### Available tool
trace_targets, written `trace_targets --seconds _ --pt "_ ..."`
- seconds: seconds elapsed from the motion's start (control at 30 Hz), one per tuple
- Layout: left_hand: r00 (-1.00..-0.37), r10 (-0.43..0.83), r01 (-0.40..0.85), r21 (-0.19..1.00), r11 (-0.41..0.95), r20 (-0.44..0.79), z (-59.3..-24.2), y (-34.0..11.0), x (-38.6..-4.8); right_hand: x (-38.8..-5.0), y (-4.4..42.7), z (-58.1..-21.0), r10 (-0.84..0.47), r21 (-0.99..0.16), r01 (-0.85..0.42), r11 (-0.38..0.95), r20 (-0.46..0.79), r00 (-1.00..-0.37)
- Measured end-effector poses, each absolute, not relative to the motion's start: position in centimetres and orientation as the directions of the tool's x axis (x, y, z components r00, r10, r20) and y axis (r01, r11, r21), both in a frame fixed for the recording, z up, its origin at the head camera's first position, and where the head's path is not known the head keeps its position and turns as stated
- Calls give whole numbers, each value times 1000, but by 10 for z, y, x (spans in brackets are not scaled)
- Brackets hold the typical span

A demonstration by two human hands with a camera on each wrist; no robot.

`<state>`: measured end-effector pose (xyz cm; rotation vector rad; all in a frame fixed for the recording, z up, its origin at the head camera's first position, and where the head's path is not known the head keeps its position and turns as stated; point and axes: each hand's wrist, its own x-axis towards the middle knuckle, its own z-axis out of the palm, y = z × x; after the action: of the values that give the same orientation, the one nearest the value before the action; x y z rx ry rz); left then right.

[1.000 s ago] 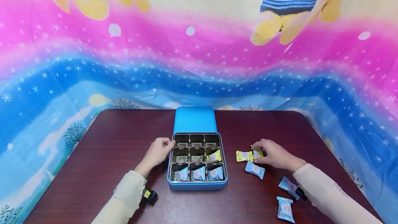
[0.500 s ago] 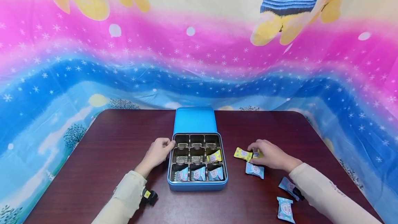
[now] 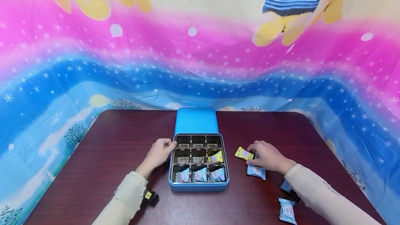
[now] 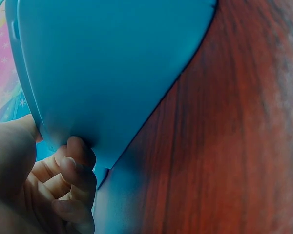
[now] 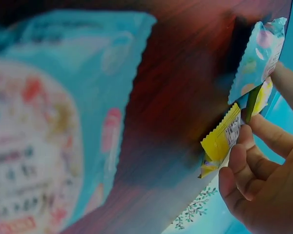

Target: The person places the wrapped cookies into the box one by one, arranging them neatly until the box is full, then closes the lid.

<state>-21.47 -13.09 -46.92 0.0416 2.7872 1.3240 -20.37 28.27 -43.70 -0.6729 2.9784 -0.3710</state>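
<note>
The right hand (image 3: 269,155) has its fingers curled about two yellow candies, one (image 3: 243,153) at the fingertips, the other (image 5: 221,142) tucked by the lower fingers; how firmly it holds either, I cannot tell. Both are right of the tin (image 3: 198,187), which sits midway between the left and right edges of the surface (image 3: 134,127). The left hand (image 3: 158,153) grips the tin's left rim, thumb on top, fingers against the wall.

Handling two slick wrappers at once could let one slip. The thumb is so close to a blue candy (image 3: 257,173) that a sideways sweep might drag it along. The right wrist camera (image 3: 294,196) sits against another blue candy (image 3: 285,185) and could shove it towards the right edge, or into the third loose one (image 3: 287,211). A tug on the rim might tilt the tin, jostling the near row's three blue candies (image 3: 200,175) and the yellow one (image 3: 215,156) in the middle row, or shifting the lid (image 3: 196,121) behind.

The wrappers carry round printed badges with several lines of writing, too small or blurred to read. No brand is legible, nor are the dark marks on the right sleeve (image 3: 331,187).
</note>
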Motion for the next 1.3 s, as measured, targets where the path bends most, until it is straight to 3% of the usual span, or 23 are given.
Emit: trace_targets --seconds 0.47,1.3 --pt "-998 48 2 778 628 -36 -469 -131 -214 -203 280 -437 -424 -170 -417 893 -6 -906" --pt "-998 43 -1 784 620 -35 -467 -130 -213 -206 281 -435 -435 -250 -425 870 18 -900"
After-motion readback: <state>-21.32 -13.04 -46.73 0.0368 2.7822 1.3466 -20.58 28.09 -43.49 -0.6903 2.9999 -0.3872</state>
